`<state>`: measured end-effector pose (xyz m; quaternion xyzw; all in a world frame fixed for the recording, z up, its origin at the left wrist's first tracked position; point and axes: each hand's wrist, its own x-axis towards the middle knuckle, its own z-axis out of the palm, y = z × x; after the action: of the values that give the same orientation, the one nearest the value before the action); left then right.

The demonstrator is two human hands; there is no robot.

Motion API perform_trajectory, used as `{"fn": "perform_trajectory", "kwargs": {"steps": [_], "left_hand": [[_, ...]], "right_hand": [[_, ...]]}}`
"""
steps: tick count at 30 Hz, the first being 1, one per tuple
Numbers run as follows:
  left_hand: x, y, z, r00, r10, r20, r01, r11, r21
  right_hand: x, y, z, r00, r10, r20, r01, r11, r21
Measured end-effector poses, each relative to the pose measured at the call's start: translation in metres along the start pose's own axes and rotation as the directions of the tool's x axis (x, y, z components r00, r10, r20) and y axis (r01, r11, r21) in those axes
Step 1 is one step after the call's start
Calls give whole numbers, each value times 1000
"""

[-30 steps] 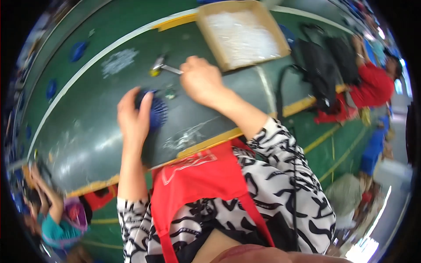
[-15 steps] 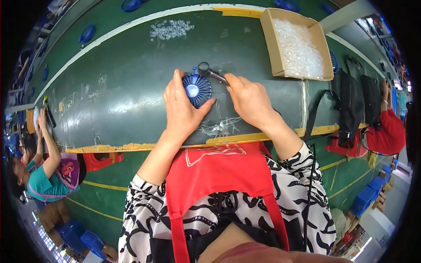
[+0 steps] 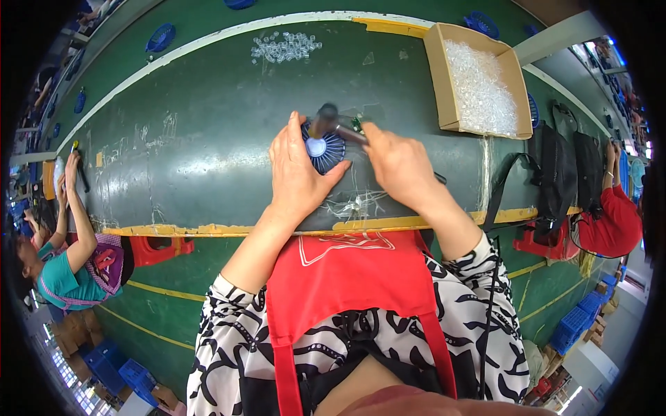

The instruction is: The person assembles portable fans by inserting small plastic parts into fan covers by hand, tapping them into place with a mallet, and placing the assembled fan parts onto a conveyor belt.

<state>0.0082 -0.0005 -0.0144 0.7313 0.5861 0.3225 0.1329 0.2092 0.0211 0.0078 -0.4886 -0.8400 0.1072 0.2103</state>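
A round blue ribbed plastic piece (image 3: 327, 157), like a small fan grille with a pale centre, rests on the dark green table. My left hand (image 3: 297, 166) is closed around its left and lower side, thumb along the near edge. My right hand (image 3: 399, 163) grips a hammer (image 3: 352, 134) by the handle. The hammer head is smeared by motion over the upper part of the blue piece. Whether it touches the piece, I cannot tell. A handle end shows behind my right wrist.
Small clear plastic pieces (image 3: 286, 47) lie heaped at the far side. A cardboard box (image 3: 442, 87) full of clear pieces stands at the far right. Black bags (image 3: 557, 166) hang at the right edge. Co-workers sit to both sides. Blue grilles (image 3: 161, 37) lie beyond the table.
The hammer head has shifted in over the blue piece and is now blurred. My left hand keeps its hold. The whole view has shifted slightly.
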Motion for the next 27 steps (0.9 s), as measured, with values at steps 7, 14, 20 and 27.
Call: {"fn": "perform_trajectory", "kwargs": {"steps": [7, 14, 20, 27], "left_hand": [[0, 0, -10, 999, 18, -44, -24, 991, -131], [-4, -4, -6, 993, 7, -118, -43, 951, -306], [1, -2, -9, 990, 89, -110, -108, 978, -179], [42, -40, -21, 988, -10, -156, -30, 967, -254]], "right_hand": [[25, 16, -11, 949, 7, -316, 12, 998, 59], [43, -3, 20, 975, 219, 36, -192, 752, 630], [57, 2, 23, 940, 246, 235, -338, 593, 731], [60, 16, 25, 907, 255, 334, -405, 315, 858]]}}
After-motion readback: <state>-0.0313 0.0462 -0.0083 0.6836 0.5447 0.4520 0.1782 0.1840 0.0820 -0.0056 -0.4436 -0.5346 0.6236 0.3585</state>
